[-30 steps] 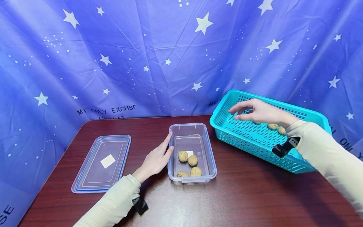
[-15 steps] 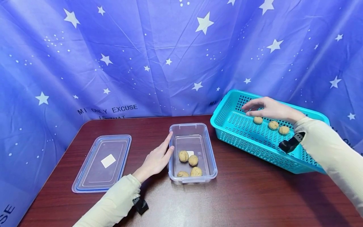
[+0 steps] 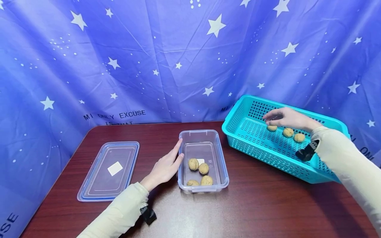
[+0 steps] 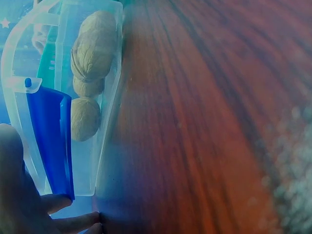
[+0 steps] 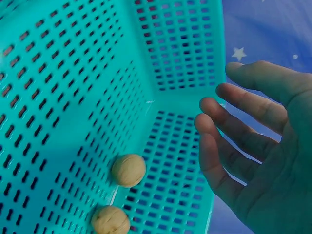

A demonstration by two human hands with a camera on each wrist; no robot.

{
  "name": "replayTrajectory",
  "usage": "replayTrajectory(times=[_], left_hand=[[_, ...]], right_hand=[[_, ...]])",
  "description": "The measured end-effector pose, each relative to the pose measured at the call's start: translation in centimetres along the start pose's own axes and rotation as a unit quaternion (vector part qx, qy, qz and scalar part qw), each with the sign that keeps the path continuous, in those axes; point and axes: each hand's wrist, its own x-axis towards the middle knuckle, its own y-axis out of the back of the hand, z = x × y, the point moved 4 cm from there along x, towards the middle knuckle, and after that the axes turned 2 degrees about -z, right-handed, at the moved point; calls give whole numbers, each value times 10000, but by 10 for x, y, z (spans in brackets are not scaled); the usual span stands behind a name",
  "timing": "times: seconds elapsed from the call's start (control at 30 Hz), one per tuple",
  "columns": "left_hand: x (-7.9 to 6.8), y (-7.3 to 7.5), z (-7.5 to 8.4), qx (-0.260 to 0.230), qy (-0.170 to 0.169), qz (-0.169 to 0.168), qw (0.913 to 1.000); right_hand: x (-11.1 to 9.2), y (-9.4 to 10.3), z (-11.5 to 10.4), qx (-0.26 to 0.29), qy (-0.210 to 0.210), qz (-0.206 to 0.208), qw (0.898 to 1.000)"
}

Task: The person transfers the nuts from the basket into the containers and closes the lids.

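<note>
A clear plastic container point(image 3: 218, 152) with blue side clips stands mid-table with several walnuts point(image 3: 206, 180) inside. Along its left side rests my left hand point(image 3: 163, 168), fingers straight and touching the wall. In the left wrist view, its fingers lie by the blue clip point(image 4: 51, 141). My right hand point(image 3: 290, 118) is inside the turquoise basket point(image 3: 253, 147), fingers loosely bent just above the leftmost of three walnuts point(image 3: 272, 128), partly hiding it. In the right wrist view, nothing sits between the fingers of the right hand point(image 5: 253, 141), and a walnut point(image 5: 129, 170) lies apart from them.
The container's lid point(image 3: 119, 185), with a pale square label, lies flat on the left of the dark red table point(image 3: 253, 211). Behind the table hangs a blue curtain point(image 3: 178, 49) with stars. The basket's raised walls surround the right hand.
My right hand has moved right inside the basket, away from its left end, then lowered toward the leftmost walnut. The left hand stays against the container.
</note>
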Motion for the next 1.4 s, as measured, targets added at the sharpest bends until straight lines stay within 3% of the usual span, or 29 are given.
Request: replayTrajectory(times=[0.47, 0.9, 1.2, 1.4], left_hand=[[2, -2, -1, -8, -41, -105, 9999], [3, 2, 1, -146, -207, -450, 9987], [4, 9, -3, -348, -228, -653, 9970], [6, 10, -4, -401, -290, -598, 9970]], right_hand=[[6, -19, 35, -155, -146, -143, 9997], [4, -17, 74, -394, -614, 233, 9971], [8, -19, 77, -41, -601, 113, 9981], [8, -23, 74, 46, -577, 51, 9983]])
